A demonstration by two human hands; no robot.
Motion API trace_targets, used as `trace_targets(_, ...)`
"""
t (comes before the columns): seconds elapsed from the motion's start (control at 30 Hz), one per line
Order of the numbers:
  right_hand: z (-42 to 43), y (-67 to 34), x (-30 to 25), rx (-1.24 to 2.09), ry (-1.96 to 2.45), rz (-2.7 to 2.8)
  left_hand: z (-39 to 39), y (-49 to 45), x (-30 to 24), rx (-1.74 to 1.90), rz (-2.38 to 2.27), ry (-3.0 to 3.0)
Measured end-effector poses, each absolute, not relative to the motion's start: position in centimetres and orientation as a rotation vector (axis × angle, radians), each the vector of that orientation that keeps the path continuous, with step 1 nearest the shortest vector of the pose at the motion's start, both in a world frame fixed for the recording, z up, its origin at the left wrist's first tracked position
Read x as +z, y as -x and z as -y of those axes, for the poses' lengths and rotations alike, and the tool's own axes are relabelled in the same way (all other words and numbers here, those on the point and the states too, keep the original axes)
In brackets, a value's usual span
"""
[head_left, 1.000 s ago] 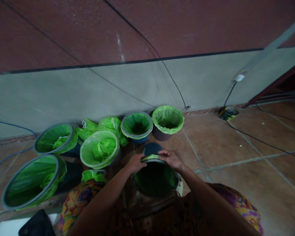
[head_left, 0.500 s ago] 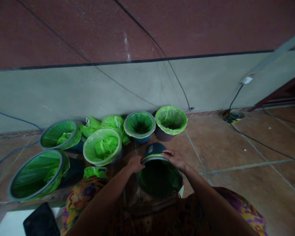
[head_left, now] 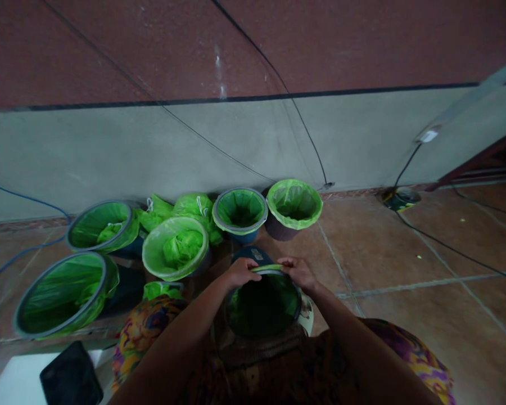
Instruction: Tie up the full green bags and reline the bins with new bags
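A dark round bin (head_left: 262, 306) lined with a green plastic bag sits in my lap, tilted toward me. My left hand (head_left: 239, 273) and my right hand (head_left: 296, 272) both grip the far part of its rim, fingers curled over the grey rim ring and the green bag edge. The two hands are close together, with a strip of green bag (head_left: 265, 268) showing between them. The bin's dark outer wall (head_left: 248, 254) pokes out just beyond my fingers.
Several other green-lined bins stand on the tiled floor by the wall: (head_left: 293, 203), (head_left: 240, 210), (head_left: 175, 255), (head_left: 100, 226), (head_left: 63, 294). Tied green bags (head_left: 191, 207) lie between them. Cables run along the wall and floor (head_left: 438, 242). A black object (head_left: 69, 376) lies at lower left.
The bin has tipped back toward me, hiding more of its outer wall. My hands have drawn closer together on the far rim. The view has shifted slightly.
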State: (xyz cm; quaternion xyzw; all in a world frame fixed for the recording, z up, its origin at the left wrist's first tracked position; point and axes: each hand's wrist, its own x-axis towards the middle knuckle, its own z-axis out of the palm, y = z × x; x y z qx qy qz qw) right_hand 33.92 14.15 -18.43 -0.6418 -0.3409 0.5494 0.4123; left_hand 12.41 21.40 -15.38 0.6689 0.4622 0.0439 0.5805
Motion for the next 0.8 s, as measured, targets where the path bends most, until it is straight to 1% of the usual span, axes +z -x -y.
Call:
trace_targets(0.2,-14.3,-33.6,-18.7,1.359,1.681,0.892,-21.2,-12.5,-15.1,0.164,-1.161,-1.475)
trace_targets(0.4,-14.7,-32.5,-17.6,1.357,1.637,1.139,-21.3,-12.4,-15.1,0.218,-1.211,-1.474)
trace_targets(0.63,-14.9,-30.7,-16.8,1.503,1.587,0.962,-21.0,-12.7,-15.0,0.196,-1.164,-1.425)
trace_targets(0.8,-15.1,-30.6,-16.8,1.453,1.601,0.983,-21.2,-12.8,-14.9,0.175,-1.201,-1.679)
